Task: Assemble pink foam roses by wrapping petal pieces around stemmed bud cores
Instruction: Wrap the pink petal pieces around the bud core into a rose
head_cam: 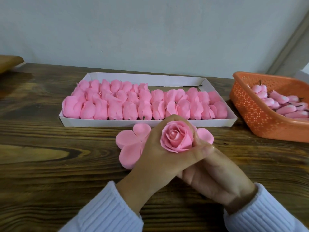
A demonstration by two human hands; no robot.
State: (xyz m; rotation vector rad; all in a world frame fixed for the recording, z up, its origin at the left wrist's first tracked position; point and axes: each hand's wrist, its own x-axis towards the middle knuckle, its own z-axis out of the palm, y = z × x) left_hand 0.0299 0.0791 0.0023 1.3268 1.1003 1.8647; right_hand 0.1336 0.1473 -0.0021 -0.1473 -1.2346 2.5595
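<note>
A pink foam rose [176,138] with wrapped petals faces up at the table's middle. My left hand [150,156] curls round its left side and base. My right hand [215,173] lies under and against the left one, its fingers reaching up to the rose's right side; its thumb presses beside the petals. The stem is hidden by my hands. A flat pink petal piece [130,144] with several lobes lies on the table under my left hand, and another lobe [204,135] shows to the right of the rose.
A white cardboard tray [175,123] full of folded pink petal pieces stands behind my hands. An orange perforated basket [250,113] at the right holds stemmed pink bud cores [284,104]. The table [50,148] is dark wood, with a brown object [8,62] at the far left.
</note>
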